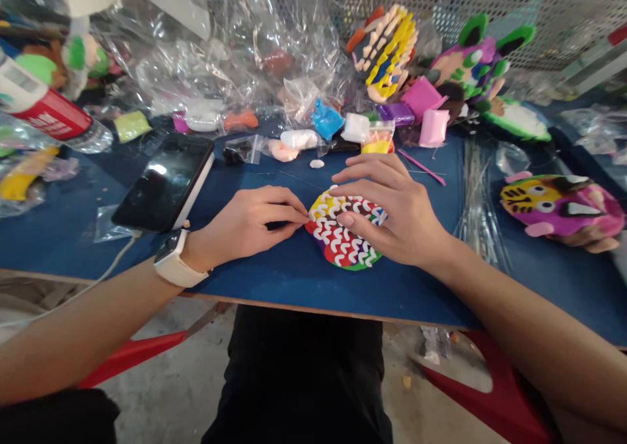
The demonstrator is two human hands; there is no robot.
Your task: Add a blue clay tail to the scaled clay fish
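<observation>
A round clay piece [343, 241] in rainbow stripes with white wavy scales lies on the blue table [274, 281]. My right hand [392, 209] rests on top of it, fingers spread flat, thumb on the scales. My left hand [255, 222], with a white watch on the wrist, is pinched at the piece's left edge; what the fingertips hold is too small to make out. A small white clay blob [317, 164] lies just beyond.
A phone [164, 183] on a cable lies at the left. Bagged clay lumps [357, 130], crumpled plastic [230, 52], a red-labelled bottle [49, 114], finished clay masks [558, 202] and a pink stick [421, 166] crowd the back and right. The table edge is close to me.
</observation>
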